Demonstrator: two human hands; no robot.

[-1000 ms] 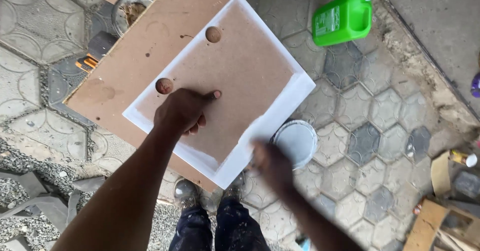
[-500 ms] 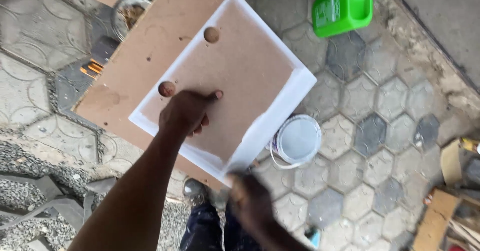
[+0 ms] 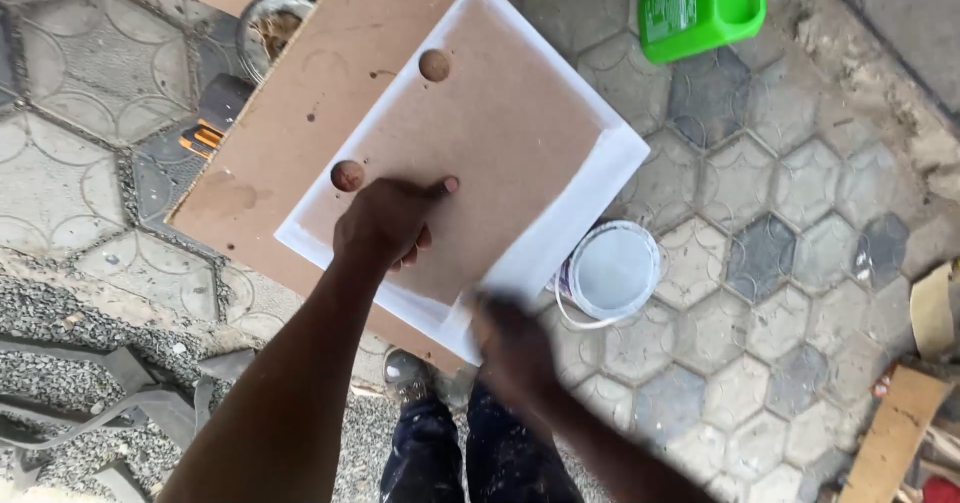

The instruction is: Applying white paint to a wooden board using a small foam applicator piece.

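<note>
A brown panel (image 3: pixel 500 153) with a white-painted border is pressed flat by the left hand (image 3: pixel 385 225) near its 7 o'clock edge.

The panel is laid on a larger bare board (image 3: pixel 300 93), and two round holes are seen toward 10 o'clock. The left fingers are spread flat on it, closed on nothing. The right hand (image 3: pixel 515 348) is blurred at the 6 o'clock corner; whether anything is gripped cannot be told. A white paint bucket (image 3: pixel 610 271) is set just beside the 4 o'clock edge on the paving (image 3: pixel 760 293), and a green jug (image 3: pixel 700 5) is seen at 1 o'clock, apart. Open paving is left toward 3 o'clock.
</note>
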